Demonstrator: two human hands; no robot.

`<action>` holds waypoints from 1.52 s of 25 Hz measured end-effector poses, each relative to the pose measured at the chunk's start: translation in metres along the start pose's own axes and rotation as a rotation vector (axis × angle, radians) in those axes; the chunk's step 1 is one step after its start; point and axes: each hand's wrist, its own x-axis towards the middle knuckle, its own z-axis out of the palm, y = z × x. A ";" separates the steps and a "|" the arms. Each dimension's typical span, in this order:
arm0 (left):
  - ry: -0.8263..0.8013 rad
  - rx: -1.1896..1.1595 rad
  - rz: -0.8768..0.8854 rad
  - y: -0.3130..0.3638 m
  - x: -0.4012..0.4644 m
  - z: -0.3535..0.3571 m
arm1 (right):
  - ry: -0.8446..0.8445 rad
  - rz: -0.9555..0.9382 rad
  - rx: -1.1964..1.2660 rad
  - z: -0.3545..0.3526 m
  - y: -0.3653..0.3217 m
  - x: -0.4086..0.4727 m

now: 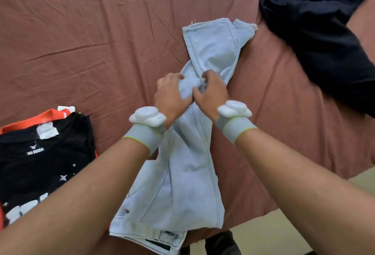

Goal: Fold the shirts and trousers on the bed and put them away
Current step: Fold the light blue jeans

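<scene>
Gripping the pale blue denim trousers (194, 128) at mid-leg, the left hand (170, 96) and right hand (211, 92) sit close together, fingers curled into the cloth. These trousers lie lengthwise on the rust-brown bed sheet (91, 41), right of a black printed T-shirt (40, 163).

Light-blue jeans (194, 153) laid lengthwise on the bed (91, 31), waistband at 6 o'clock by the near edge, leg hems at 12. Both hands meet mid-leg: left hand (171, 96) grips a bunch of denim, fingers curled over it; right hand (212, 92) pinches the fabric beside it at the seam. Grey wristbands with white pods on both wrists. Black printed T-shirt (40, 165) over an orange one at 8 o'clock. Dark navy garment (316, 31) at 2 o'clock.
</scene>
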 end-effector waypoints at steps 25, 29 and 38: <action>-0.070 0.607 0.249 0.072 0.158 0.046 | 0.460 0.507 1.413 -0.078 0.087 0.089; 0.093 -0.077 0.025 0.054 0.210 0.000 | 0.506 0.258 1.272 -0.101 0.068 0.107; 0.132 0.176 -0.203 0.027 0.195 0.011 | 0.412 0.236 0.940 -0.082 0.077 0.111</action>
